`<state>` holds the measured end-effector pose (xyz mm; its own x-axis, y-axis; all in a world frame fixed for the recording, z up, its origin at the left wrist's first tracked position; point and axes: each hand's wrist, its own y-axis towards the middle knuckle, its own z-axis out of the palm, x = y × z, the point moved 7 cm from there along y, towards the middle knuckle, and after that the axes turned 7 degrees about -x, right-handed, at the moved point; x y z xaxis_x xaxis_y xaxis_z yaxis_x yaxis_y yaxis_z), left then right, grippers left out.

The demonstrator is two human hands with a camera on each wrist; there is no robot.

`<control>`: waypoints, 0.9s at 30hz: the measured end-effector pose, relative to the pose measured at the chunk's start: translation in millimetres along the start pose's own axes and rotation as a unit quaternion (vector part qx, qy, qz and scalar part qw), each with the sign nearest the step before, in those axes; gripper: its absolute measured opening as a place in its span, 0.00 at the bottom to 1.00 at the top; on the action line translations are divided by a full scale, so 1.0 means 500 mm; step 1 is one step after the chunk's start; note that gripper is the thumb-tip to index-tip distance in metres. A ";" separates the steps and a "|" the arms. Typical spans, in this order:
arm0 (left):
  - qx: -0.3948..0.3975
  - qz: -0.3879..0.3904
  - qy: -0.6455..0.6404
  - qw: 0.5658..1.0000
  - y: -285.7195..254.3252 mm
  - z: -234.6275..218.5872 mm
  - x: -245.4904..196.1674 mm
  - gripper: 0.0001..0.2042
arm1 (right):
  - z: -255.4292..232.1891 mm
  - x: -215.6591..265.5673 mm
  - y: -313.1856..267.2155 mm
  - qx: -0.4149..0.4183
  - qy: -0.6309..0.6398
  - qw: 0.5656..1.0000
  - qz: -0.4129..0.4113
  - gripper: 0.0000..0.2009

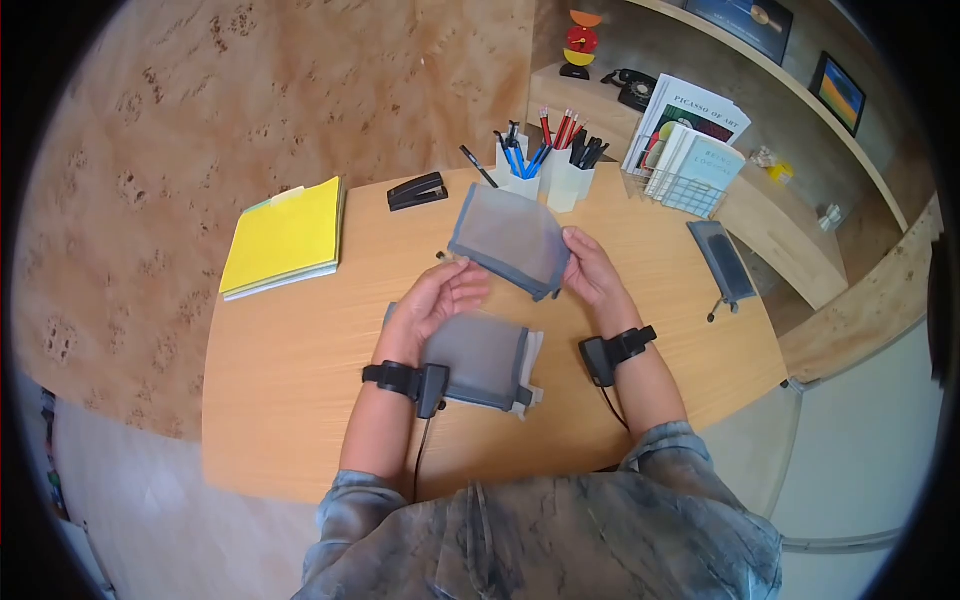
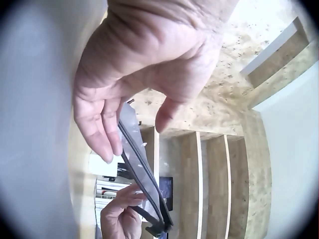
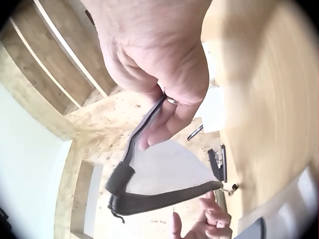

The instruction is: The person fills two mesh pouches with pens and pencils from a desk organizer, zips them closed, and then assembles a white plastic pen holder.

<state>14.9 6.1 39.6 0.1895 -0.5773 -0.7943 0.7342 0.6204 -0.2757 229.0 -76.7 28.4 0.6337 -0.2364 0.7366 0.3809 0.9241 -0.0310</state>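
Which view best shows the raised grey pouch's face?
The head view: the raised grey pouch shows its face and nearly whole outline, the right hand holding one edge. The left wrist view shows it almost edge-on; the right wrist view, closer but foreshortened from a corner.

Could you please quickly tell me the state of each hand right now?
Left hand: open, near the raised pouch; whether it touches cannot be told.
Right hand: closed, holding that pouch by its edge.
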 end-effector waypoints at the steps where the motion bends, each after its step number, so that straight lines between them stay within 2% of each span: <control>1: -0.016 0.017 -0.017 1.000 0.012 -0.002 0.004 0.09 | -0.012 -0.008 0.003 -0.007 -0.003 1.000 0.006 0.06; 4: -0.044 0.064 -0.090 0.993 0.059 -0.024 0.013 0.07 | -0.016 -0.018 -0.003 -0.040 -0.001 0.999 0.023 0.07; 7: -0.026 0.045 -0.123 0.991 0.098 -0.043 0.043 0.05 | -0.024 -0.034 -0.005 -0.054 -0.003 0.998 0.033 0.07; 10: 0.027 0.067 -0.124 0.990 0.128 -0.057 0.070 0.08 | -0.041 -0.063 0.000 -0.049 -0.025 0.997 0.051 0.07; 13: -0.107 0.150 0.012 0.983 0.115 -0.060 0.058 0.10 | -0.040 -0.074 -0.008 -0.034 -0.055 0.996 0.067 0.07; 16: -0.213 0.191 0.043 0.957 0.072 -0.024 0.028 0.11 | -0.040 -0.085 -0.012 -0.021 -0.080 0.993 0.080 0.06; 17: -0.210 0.219 0.045 0.952 0.077 -0.034 0.029 0.11 | -0.038 -0.089 -0.010 -0.017 -0.087 0.992 0.085 0.06; 18: -0.207 0.246 0.047 0.946 0.086 -0.049 0.035 0.11 | -0.030 -0.078 -0.016 -0.053 -0.152 0.984 0.077 0.06; 20: -0.214 0.278 0.088 0.932 0.088 -0.068 0.035 0.12 | -0.022 -0.054 -0.033 -0.125 -0.278 0.950 0.063 0.06; 22: -0.237 0.286 0.161 0.915 0.077 -0.070 0.030 0.13 | -0.023 -0.033 -0.013 -0.107 -0.383 0.912 -0.095 0.12; 23: -0.244 0.286 0.166 0.912 0.075 -0.070 0.030 0.14 | -0.017 -0.020 -0.013 -0.095 -0.434 0.879 -0.172 0.16; 25: -0.260 0.289 0.171 0.905 0.077 -0.069 0.029 0.15 | 0.083 0.024 -0.058 -0.058 -0.583 0.756 -0.293 0.18; 26: -0.268 0.328 0.196 0.885 0.086 -0.075 0.028 0.16 | 0.144 0.039 -0.085 -0.036 -0.646 0.679 -0.347 0.19; 27: -0.276 0.365 0.221 0.861 0.104 -0.090 0.036 0.17 | 0.185 0.036 -0.105 -0.013 -0.663 0.655 -0.362 0.20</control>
<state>27.0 51.7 -13.6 0.1124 0.2571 -0.9598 0.0794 0.9605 0.2666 158.2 -101.9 105.7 -0.8546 -0.1251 0.5040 0.2812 0.7044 0.6517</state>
